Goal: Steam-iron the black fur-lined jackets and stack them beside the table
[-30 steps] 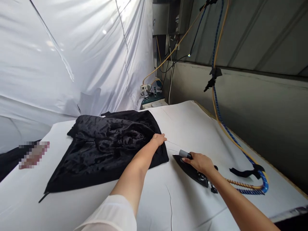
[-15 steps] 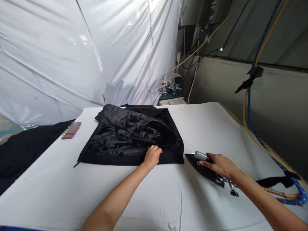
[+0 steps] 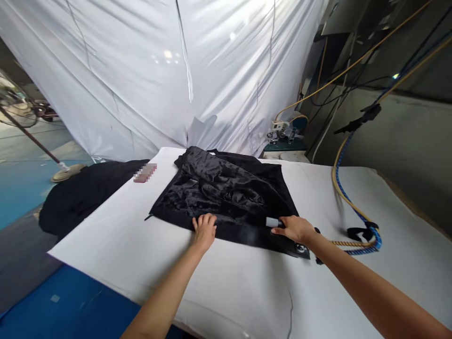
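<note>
Right hand clamped on an iron at right of centre, its long axis slanting from centre toward lower right; it now overlies the black garment's hem, previously beside it. Left hand, fingers slightly apart, presses the hem, lower centre.

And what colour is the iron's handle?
The handle is grey at its free end, black by the right hand; best in head view.
</note>
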Available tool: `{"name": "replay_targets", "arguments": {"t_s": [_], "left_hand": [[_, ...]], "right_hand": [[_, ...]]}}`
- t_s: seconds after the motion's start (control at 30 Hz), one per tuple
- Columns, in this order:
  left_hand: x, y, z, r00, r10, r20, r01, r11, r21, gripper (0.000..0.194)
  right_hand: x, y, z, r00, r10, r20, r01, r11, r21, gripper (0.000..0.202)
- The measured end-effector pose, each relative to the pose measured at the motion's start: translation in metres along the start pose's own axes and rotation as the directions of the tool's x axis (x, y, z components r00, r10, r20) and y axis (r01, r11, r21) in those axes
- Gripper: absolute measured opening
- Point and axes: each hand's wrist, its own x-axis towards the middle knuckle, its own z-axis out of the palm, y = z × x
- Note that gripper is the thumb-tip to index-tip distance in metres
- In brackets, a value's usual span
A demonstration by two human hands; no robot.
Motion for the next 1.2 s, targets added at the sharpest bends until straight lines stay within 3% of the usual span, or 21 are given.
{"name": "replay_targets", "arguments": {"t_s": [0.07,0.13,0.23,0.33,0.47,0.63,0.87,1.03,1.2], "left_hand": [[0.004,0.003,-0.005,0.977,0.214,0.006,-0.214,0.976,-0.050,0.035],[0.010,0.003,-0.007,0.954,0.295,0.048,-0.292,0.954,-0.062,0.036],[0.021,-0.008,-0.006,0.983,0.143,0.117,-0.146,0.989,0.017,0.039],[0.026,-0.030,-0.006,0.988,-0.002,0.152,-0.011,0.996,0.085,0.042],[0.017,-0.054,0.003,0.987,-0.143,0.069,0.134,0.983,0.123,0.053],[0.008,-0.059,0.024,0.947,-0.321,0.022,0.313,0.935,0.166,0.064],[0.006,-0.073,0.026,0.900,-0.434,-0.043,0.435,0.884,0.173,0.067],[0.001,-0.086,0.017,0.900,-0.434,0.025,0.421,0.885,0.199,0.066],[0.013,-0.091,-0.004,0.909,-0.407,0.093,0.380,0.899,0.218,0.072]], "right_hand": [[-0.002,0.003,0.001,1.000,-0.028,0.000,0.028,1.000,0.006,0.061],[-0.006,0.006,0.002,0.995,-0.099,0.006,0.099,0.995,-0.005,0.060],[-0.011,0.009,0.005,0.980,-0.199,0.025,0.200,0.979,-0.038,0.054],[-0.011,0.006,0.006,0.976,-0.213,0.052,0.216,0.973,-0.076,0.050],[-0.004,-0.007,0.004,0.981,-0.189,0.049,0.193,0.977,-0.088,0.051],[0.005,-0.032,0.004,0.982,-0.187,0.002,0.187,0.981,-0.052,0.054],[0.021,-0.053,0.001,0.998,-0.060,-0.019,0.061,0.998,0.036,0.055],[0.023,-0.054,-0.002,0.996,-0.088,-0.019,0.089,0.994,0.056,0.055],[0.026,-0.053,-0.001,0.996,-0.093,-0.012,0.094,0.995,0.046,0.057]]}}
